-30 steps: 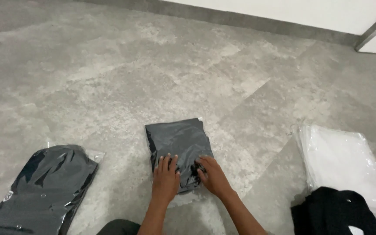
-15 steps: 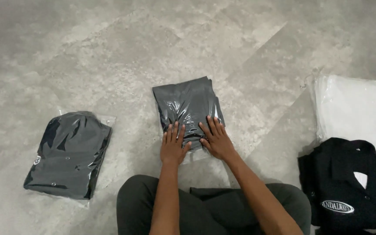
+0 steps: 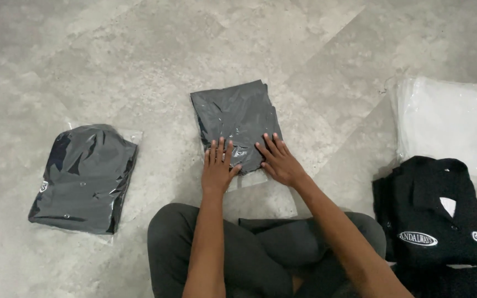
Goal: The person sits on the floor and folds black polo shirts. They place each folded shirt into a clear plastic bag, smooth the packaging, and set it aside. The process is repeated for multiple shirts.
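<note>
A folded dark grey garment in a clear plastic bag [image 3: 237,118] lies on the floor in front of my crossed legs. My left hand [image 3: 217,164] lies flat on the bag's near edge, fingers spread. My right hand [image 3: 279,160] presses flat on the near right corner of the same bag. Neither hand grips anything.
Another bagged dark garment [image 3: 84,176] lies at the left. A stack of empty clear plastic bags [image 3: 448,121] sits at the right, with a pile of folded black shirts [image 3: 434,221] just below it. The floor [image 3: 139,66] is grey stone tile.
The view has tipped down, so my legs and the piles show more. Both hands stay flat on the bag's near edge, shifted only slightly.
</note>
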